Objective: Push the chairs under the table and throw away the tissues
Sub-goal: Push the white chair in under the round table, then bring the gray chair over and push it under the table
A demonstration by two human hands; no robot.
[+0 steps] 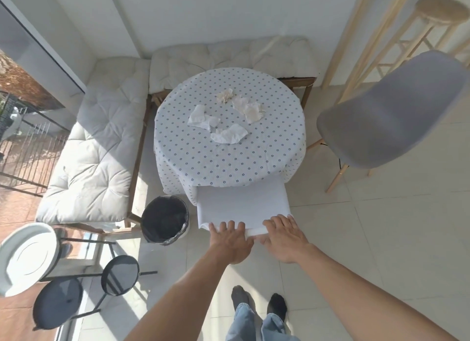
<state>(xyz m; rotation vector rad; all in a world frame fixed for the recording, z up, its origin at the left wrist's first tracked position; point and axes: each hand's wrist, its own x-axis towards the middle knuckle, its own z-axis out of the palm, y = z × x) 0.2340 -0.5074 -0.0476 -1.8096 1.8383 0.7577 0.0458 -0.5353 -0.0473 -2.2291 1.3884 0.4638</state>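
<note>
Left hand and right hand press straight, spread fingers on the white chair, tucked under the table at 6 o'clock. Crumpled tissues lie mid-table. The grey chair stands apart at 3 o'clock.

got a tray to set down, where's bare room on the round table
Bare cloth: the near half of the table, between the tissues and the white chair, plus strips along its left and right rims. Crowded: the far middle, where the tissues lie close together.

Soft white cushions fill the corner, a tall wooden stool stands far right, a round black stand sits lower left
</note>
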